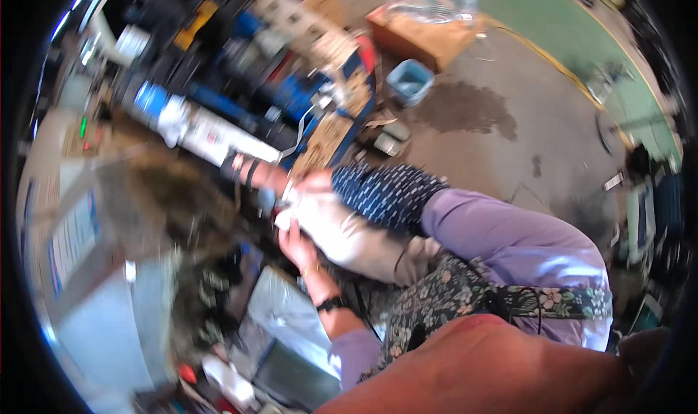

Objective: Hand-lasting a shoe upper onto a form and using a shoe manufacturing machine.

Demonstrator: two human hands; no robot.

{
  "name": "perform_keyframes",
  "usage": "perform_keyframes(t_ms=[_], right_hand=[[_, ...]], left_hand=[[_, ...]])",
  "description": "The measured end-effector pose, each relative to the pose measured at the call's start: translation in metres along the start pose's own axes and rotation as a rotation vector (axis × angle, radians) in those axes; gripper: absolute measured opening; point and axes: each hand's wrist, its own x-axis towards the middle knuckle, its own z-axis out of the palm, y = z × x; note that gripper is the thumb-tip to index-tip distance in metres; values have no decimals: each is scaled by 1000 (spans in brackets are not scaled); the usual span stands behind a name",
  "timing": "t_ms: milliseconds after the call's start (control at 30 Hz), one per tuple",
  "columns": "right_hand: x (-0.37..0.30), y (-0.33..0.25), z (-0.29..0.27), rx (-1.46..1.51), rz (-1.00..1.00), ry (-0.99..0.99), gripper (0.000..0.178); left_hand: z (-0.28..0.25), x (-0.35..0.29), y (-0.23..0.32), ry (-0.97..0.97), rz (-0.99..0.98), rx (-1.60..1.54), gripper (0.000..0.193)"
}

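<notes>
One pale cloth (342, 236) lay between one left hand (297, 248), fingers raised to its tip, and one right arm (385, 194), stretched alongside it; blur left both grips impossible to tell.

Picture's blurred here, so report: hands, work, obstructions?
Left hand at tip of bright pale item, grip unclear. Right hand blurred near long white bar. Obstructions: can't tell through blur.
</notes>
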Motion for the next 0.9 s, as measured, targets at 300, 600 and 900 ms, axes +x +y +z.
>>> perform_keyframes(t_ms=[300, 600, 900], right_hand=[[-31, -30, -14, -488, -56, 320, 18], [-122, -72, 53, -504, 150, 103, 19], [-233, -124, 28, -621, 180, -157, 6]], left_hand=[[-37, 20, -32, 80, 34, 20, 23], [-29, -57, -18, 9, 159, -139, 22], [12, -191, -20, -290, 441, 600, 14]])
